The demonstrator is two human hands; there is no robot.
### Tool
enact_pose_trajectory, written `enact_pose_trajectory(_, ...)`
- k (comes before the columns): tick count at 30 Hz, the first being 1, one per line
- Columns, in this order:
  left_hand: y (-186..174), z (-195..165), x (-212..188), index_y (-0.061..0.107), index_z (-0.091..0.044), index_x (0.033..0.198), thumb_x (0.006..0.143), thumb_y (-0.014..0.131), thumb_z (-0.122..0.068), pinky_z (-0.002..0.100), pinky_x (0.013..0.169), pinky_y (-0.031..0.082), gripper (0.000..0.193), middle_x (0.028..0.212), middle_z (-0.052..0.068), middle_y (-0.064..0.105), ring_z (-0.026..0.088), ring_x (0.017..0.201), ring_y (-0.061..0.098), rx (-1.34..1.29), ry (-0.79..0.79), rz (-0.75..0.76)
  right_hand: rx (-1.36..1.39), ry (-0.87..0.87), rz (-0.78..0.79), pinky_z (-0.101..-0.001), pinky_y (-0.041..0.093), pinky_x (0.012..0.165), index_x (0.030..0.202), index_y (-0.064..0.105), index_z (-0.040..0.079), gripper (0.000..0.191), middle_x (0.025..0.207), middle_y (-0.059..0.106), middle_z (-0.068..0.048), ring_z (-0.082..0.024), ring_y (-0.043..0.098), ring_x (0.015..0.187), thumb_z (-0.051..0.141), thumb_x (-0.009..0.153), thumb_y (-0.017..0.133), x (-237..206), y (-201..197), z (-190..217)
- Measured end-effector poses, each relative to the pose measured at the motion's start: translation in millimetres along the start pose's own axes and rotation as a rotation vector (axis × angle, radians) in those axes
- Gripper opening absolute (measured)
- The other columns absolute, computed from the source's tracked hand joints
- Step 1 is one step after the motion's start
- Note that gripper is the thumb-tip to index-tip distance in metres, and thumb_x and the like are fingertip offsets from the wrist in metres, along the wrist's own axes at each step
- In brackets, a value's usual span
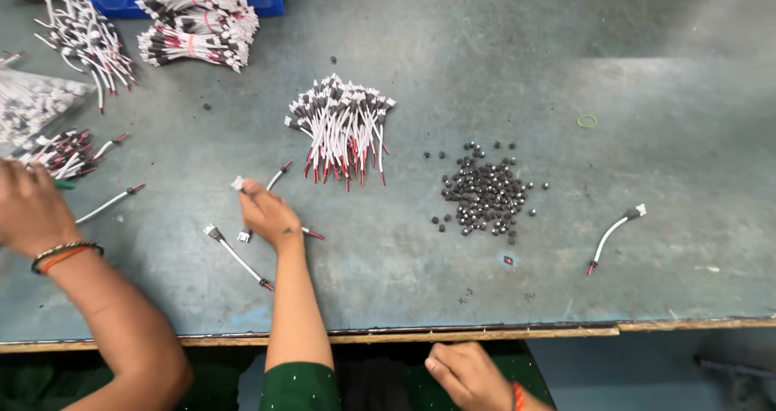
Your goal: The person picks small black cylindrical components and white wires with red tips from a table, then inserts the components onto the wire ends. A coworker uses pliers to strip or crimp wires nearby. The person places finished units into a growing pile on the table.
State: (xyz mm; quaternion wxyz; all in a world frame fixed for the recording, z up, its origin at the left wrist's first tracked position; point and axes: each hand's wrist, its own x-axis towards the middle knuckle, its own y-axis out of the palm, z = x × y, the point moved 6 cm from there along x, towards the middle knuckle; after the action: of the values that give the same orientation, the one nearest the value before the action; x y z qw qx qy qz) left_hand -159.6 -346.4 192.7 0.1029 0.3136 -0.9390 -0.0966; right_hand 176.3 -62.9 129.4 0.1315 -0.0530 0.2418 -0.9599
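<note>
Light was even and moderately bright, falling from above onto the bench [501, 298]. Shadows were soft and short. A pale sheen washed the far right surface. Focus was sharp centrally; edges were slightly softened and bowed.
</note>
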Motion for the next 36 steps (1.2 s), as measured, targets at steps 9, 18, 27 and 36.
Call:
enact_pose_trajectory(9, 24.2, -32.4, -7.9, 0.063, -0.001, 0.102, 0.106, 0.052, -0.037, 0.049, 0.061, 0.045, 0.038, 0.074, 0.020, 0.067, 0.038, 0.065, 0.064, 0.547, 0.305, 0.113, -0.278, 0.083, -0.756, -0.0317, 0.045, 0.054, 0.107, 0.071, 0.004, 0.016, 0.069, 0.063, -0.009, -0.017, 0.054, 0.055, 0.016, 0.096, 0.068, 95.8, -174.8, 61.8)
enact_pose_trajectory(18, 39.4, -29.8, -30.1, 0.065, -0.003, 0.103, 0.103, 0.052, -0.041, 0.051, 0.067, 0.047, 0.041, 0.076, 0.023, 0.066, 0.046, 0.070, 0.065, 0.640, 0.191, 0.186, -0.016, 0.042, -0.920, -0.0225, 0.044, 0.056, 0.107, 0.071, 0.003, 0.018, 0.073, 0.064, 0.004, -0.002, 0.053, 0.062, 0.020, 0.099, 0.069, 65.2, -192.8, 21.3)
enact_pose_trajectory(27, 186.6, -68.0, -2.5, 0.064, -0.002, 0.121, 0.100, 0.057, -0.043, 0.051, 0.087, 0.049, 0.047, 0.107, 0.024, 0.070, 0.046, 0.103, 0.064, 0.751, 0.345, 0.531, 0.005, 0.081, -0.897, -0.0232, 0.042, 0.053, 0.099, 0.073, 0.003, 0.018, 0.066, 0.062, 0.004, -0.003, 0.050, 0.058, 0.021, 0.097, 0.070, 61.7, -193.0, 8.6)
enact_pose_trajectory(36, 76.8, -71.6, 13.9, 0.069, -0.006, 0.120, 0.096, 0.066, -0.038, 0.048, 0.098, 0.047, 0.040, 0.124, 0.017, 0.066, 0.038, 0.117, 0.059, 1.195, 0.483, 0.495, 0.013, 0.099, -0.867, -0.0250, 0.039, 0.050, 0.097, 0.073, 0.004, 0.019, 0.060, 0.056, 0.003, -0.004, 0.046, 0.054, 0.023, 0.096, 0.071, 63.5, -196.7, 3.2)
